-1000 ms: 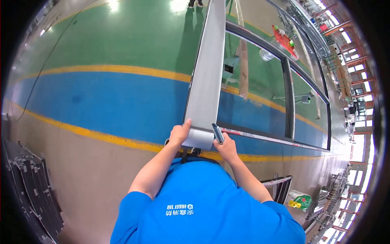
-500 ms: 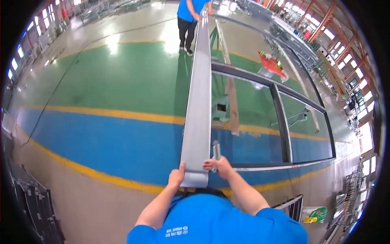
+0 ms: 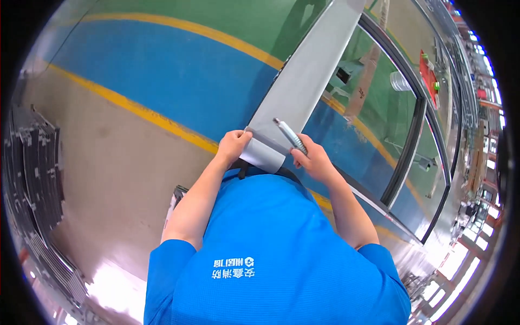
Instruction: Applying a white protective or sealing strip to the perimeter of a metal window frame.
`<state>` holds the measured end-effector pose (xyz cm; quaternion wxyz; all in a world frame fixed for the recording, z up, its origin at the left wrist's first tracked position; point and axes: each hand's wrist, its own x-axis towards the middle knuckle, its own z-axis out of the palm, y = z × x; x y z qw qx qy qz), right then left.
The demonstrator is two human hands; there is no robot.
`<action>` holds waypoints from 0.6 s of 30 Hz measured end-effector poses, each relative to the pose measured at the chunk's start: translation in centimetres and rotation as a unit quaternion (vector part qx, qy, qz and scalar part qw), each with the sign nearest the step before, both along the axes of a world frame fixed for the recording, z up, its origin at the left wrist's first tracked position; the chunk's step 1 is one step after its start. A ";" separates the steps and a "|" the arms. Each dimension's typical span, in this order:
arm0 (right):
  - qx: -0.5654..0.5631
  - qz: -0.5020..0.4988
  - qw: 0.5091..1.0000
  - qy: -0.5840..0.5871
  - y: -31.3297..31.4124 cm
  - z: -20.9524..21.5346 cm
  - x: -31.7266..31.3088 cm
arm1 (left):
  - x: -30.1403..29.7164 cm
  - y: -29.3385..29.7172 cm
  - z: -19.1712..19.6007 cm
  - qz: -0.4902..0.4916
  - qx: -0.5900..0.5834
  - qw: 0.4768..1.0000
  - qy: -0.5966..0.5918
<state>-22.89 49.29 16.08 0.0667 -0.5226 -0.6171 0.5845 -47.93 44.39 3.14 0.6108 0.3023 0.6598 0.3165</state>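
A long grey-white strip [image 3: 303, 81] runs from near my waist toward the far right, along a dark-framed panel. Its near end [image 3: 262, 155] is curled over into a rounded fold. My left hand [image 3: 233, 147] pinches the left edge of the strip by that fold, thumb and fingers pressed together. In my right hand [image 3: 315, 159] is a silver utility knife [image 3: 290, 134], its narrow tip pointing up and left above the strip. The right fingers are beside the strip's right edge; whether they touch it I cannot tell.
The dark frame [image 3: 405, 157] with crossbars extends to the right. Beneath it are a cardboard-coloured board [image 3: 364, 81] and a grey support [image 3: 346, 73]. Farther right stands a red item [image 3: 428, 76] near a white bucket [image 3: 400, 81]. Stacked dark profiles [image 3: 35, 179] lie at the left.
My view has tilted down and turned, so the strip now slants to the upper right. The co-worker at the far end has left the view. Both hands stay near the curled end.
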 end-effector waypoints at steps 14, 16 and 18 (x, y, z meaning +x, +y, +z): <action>0.274 0.097 0.948 -0.132 0.1 -0.6 -5.6 | -0.1 -0.2 1.5 -0.029 0.016 0.999 0.016; 0.283 0.095 0.945 -0.136 0.2 -0.6 -5.9 | -0.1 -0.1 1.4 -0.035 0.011 0.999 0.018; 0.300 0.102 0.937 -0.147 0.2 -0.6 -6.0 | -0.1 0.0 1.1 -0.039 0.023 0.999 0.005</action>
